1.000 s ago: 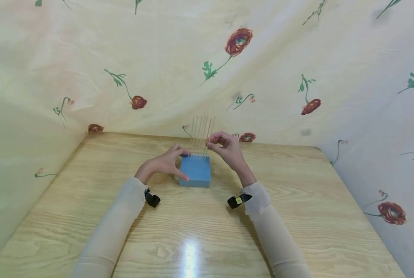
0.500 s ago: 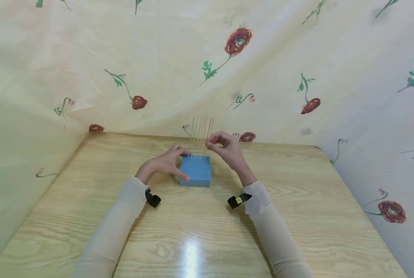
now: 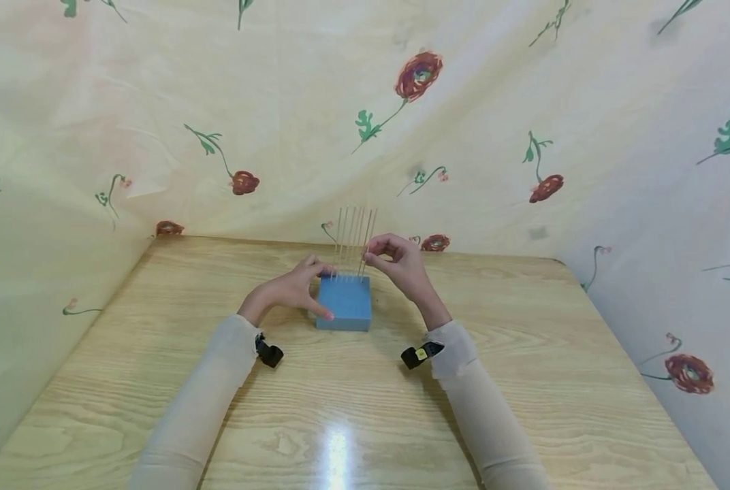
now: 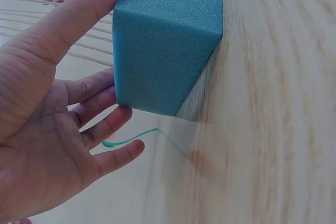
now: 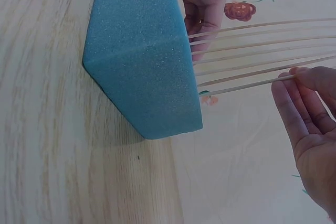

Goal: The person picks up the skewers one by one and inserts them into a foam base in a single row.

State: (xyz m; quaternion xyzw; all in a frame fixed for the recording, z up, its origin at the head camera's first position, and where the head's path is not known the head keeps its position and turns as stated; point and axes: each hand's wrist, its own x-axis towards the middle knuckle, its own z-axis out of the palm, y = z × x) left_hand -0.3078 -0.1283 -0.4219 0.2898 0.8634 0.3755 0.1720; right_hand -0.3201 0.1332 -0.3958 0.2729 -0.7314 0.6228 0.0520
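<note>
A blue foam block (image 3: 344, 299) sits on the table, with a row of thin bamboo skewers (image 5: 262, 45) standing up from along its far edge. My left hand (image 3: 291, 286) holds the block from the left, its thumb at the near side and its fingers at the far side. Between thumb and fingertips, my right hand (image 5: 315, 114) pinches the rightmost skewer (image 5: 241, 86) part way up. That skewer's lower end meets the block's top face; how deep it goes is hidden.
The wooden table (image 3: 316, 422) reaches back to a flower-patterned cloth (image 3: 304, 122) hung behind and at both sides. A black strap with a small camera (image 3: 270, 352) is on the left wrist, another camera (image 3: 414, 356) on the right.
The skewer in my right hand leans slightly less to the right than a second ago, its top now nearer the others. Both hands stay in place.
</note>
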